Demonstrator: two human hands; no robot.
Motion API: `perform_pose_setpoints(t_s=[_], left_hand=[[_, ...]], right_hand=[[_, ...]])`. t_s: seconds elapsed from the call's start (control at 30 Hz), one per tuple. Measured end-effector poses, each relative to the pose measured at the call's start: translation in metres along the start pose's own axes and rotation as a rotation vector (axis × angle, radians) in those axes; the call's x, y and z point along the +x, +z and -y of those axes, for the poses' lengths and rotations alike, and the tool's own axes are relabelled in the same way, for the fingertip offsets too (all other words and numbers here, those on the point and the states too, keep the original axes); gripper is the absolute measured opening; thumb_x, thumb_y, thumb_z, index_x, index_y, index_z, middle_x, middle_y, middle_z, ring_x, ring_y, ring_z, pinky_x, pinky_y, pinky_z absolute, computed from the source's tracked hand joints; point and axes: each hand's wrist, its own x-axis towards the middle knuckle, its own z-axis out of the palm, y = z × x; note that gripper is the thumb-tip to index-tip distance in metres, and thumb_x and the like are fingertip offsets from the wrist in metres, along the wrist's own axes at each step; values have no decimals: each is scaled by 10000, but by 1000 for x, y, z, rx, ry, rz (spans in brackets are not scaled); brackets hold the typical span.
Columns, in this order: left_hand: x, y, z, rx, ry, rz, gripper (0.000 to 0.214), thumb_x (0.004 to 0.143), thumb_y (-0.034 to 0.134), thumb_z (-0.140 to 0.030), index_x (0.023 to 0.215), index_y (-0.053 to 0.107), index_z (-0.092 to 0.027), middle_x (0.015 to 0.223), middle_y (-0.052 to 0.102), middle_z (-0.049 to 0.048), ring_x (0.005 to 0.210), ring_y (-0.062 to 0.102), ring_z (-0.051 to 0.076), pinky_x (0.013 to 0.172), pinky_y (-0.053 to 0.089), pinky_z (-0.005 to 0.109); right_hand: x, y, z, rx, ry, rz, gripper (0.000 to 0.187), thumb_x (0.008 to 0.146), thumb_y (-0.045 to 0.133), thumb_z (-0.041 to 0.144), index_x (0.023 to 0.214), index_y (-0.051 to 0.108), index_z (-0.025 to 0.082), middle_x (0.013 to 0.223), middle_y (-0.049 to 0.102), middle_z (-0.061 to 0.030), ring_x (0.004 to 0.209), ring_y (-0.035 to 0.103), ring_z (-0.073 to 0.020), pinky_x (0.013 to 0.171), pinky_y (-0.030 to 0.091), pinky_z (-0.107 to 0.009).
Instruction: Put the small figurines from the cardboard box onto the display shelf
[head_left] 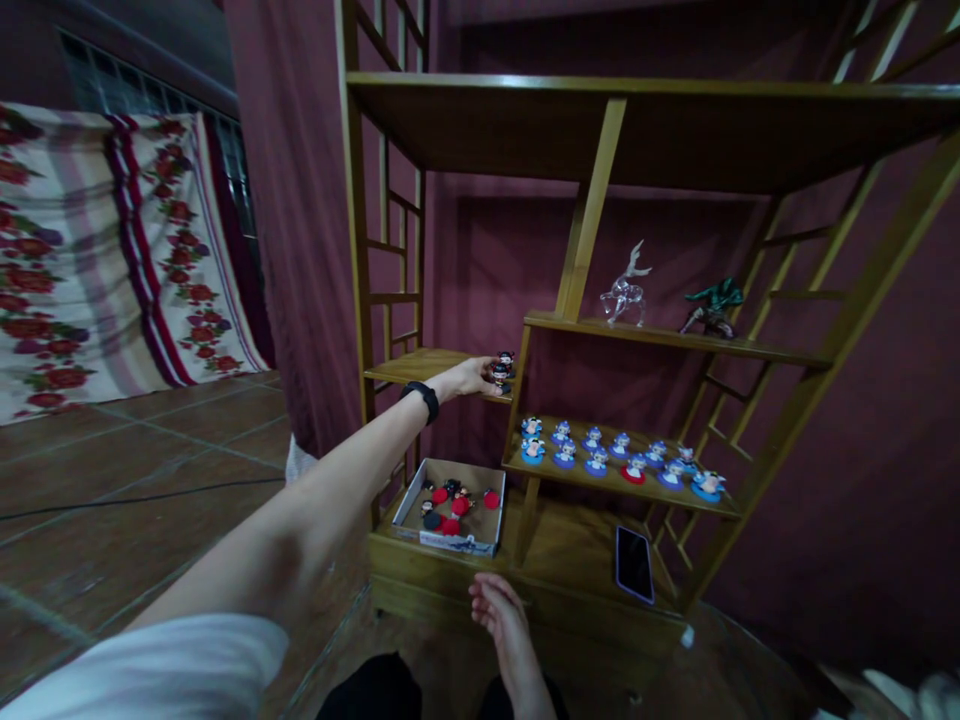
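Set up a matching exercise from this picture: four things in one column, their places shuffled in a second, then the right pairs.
Column one
1. left hand
2. open box
3. phone
4. clear deer figurine

Column two
A. on the bottom level, toward the right
B. at the dark-haired figurines on the left shelf
C. to the left of a dark green figure
D. on the bottom level, toward the left

Right pairs: 1-B, 2-D, 3-A, 4-C
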Motion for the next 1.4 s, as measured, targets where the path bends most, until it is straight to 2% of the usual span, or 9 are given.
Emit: perform_pose_setpoints(t_s=[0.17, 0.33, 0.43, 0.57, 0.67, 0.77, 0.97, 1.1, 1.4], left_hand=[[-9, -3, -7, 18, 37, -81, 893, 420, 770, -16, 1243, 434, -100, 866, 644, 68, 804, 585, 159, 821, 441, 354], [-63, 3, 7, -18, 301, -501, 641, 582, 717, -166, 1189, 510, -149, 1006, 626, 79, 898, 580, 154, 858, 428, 308], [-113, 15, 56, -100, 273, -739, 423, 683, 635, -239, 1093, 578, -153, 963, 650, 75, 854, 593, 147, 798, 451, 280], [-169, 29, 159, -287, -126, -943, 240, 657, 621, -149, 893, 630, -110, 727, 660, 48, 623, 589, 107, 610, 455, 219], [-185, 31, 222, -432, -346, -1033, 189, 608, 611, -47, 788, 628, -104, 651, 648, 37, 541, 576, 92, 524, 431, 189], [-179, 23, 251, -558, -402, -1104, 209, 594, 595, 7, 762, 624, -114, 643, 645, 31, 509, 578, 83, 496, 434, 175], [-162, -2, 257, -876, -429, -1189, 246, 668, 510, 48, 820, 590, -128, 659, 630, 22, 531, 603, 62, 505, 469, 135], [-162, -20, 259, -1012, -491, -1128, 255, 715, 482, 49, 864, 573, -137, 686, 630, 21, 541, 608, 59, 497, 487, 133], [-167, -52, 262, -1108, -524, -1176, 224, 747, 469, 33, 843, 574, -140, 730, 636, 33, 574, 618, 69, 490, 503, 143]], right_hand=[[2, 1, -4, -82, -11, 11, 339, 598, 701, 439, 815, 677, 179, 775, 674, -62, 679, 605, -154, 640, 471, -271], [15, -6, -17, -254, 12, -72, 373, 499, 744, 466, 714, 671, 170, 647, 648, -35, 547, 547, -121, 521, 425, -236], [22, -11, -22, -332, -19, -125, 342, 487, 745, 447, 680, 662, 178, 601, 628, -13, 508, 513, -109, 485, 397, -225], [26, -18, -27, -449, -45, -112, 267, 562, 698, 431, 677, 662, 193, 642, 632, -15, 572, 539, -133, 505, 407, -236], [37, -23, -27, -508, -40, -91, 238, 590, 682, 406, 701, 667, 196, 682, 641, -25, 624, 561, -156, 518, 417, -245], [66, -23, -23, -567, -58, -79, 194, 624, 656, 365, 723, 669, 199, 680, 642, -18, 619, 557, -154, 520, 410, -243], [171, -3, -13, -805, -169, -98, 185, 702, 551, 315, 802, 651, 196, 739, 656, -12, 685, 578, -161, 599, 435, -262], [230, 11, -20, -1116, -231, -130, 192, 757, 472, 249, 842, 641, 219, 840, 670, -8, 793, 596, -157, 751, 434, -286], [297, 35, -55, -1473, -239, -26, 326, 808, 434, 195, 1105, 571, 194, 1186, 571, -77, 1121, 486, -181, 951, 336, -291]])
